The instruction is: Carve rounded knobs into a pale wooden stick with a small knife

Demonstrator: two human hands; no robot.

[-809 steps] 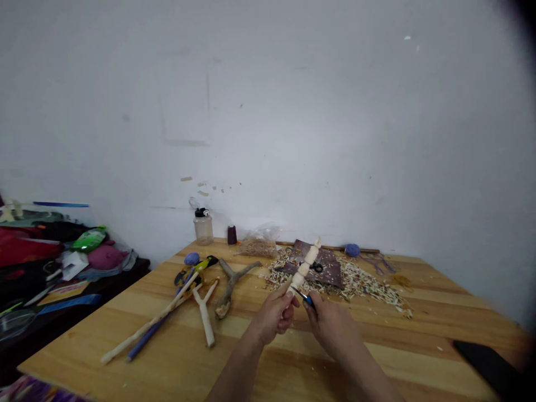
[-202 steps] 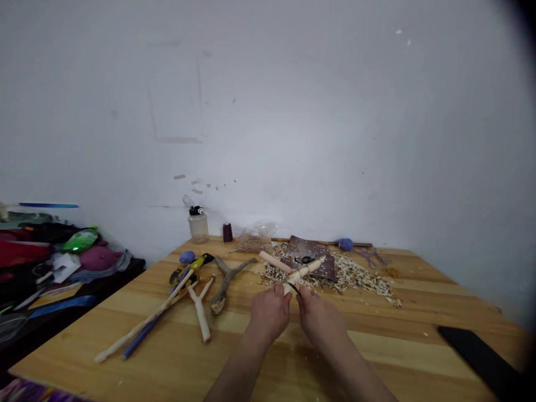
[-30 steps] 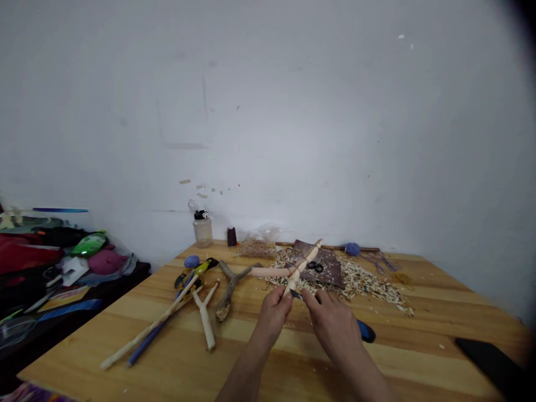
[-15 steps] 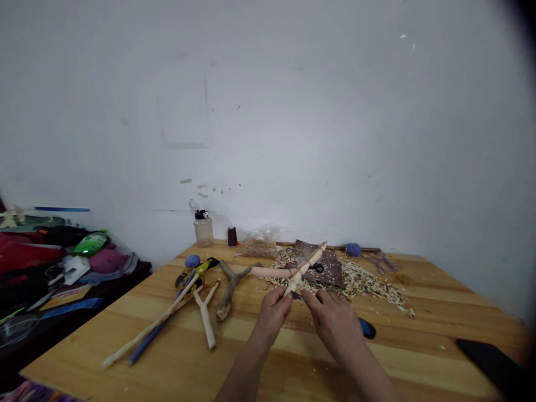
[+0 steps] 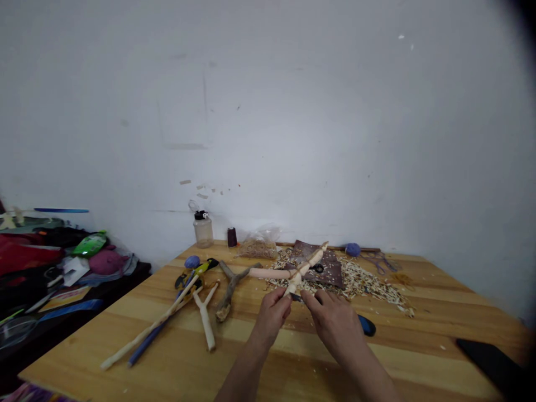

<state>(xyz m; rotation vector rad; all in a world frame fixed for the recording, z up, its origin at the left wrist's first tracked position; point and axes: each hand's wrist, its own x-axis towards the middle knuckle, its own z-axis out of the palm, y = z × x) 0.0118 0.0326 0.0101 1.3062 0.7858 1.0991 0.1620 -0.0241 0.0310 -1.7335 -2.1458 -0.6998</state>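
Note:
A peeled, forked wooden branch (image 5: 301,272) is gripped near its lower end by my left hand (image 5: 271,317), the fingers closed round it. One arm of the fork points left, the other up and right. My right hand (image 5: 335,318) is closed on a knife whose dark blade (image 5: 295,297) lies against the wood close to my left thumb. The knife's blue and black handle end (image 5: 367,325) shows past the right side of that hand; the middle of the handle is hidden by my fingers.
Wood shavings (image 5: 360,282) and a brown sheet (image 5: 335,265) lie behind the hands. To the left are a smaller peeled fork (image 5: 205,318), a bark-covered fork (image 5: 229,290) and long sticks (image 5: 146,335). A bottle (image 5: 204,230) and a thread spool (image 5: 231,237) stand near the wall.
Almost nothing differs. Both hands, the branch and the knife keep nearly the same place; the view has shifted very slightly.

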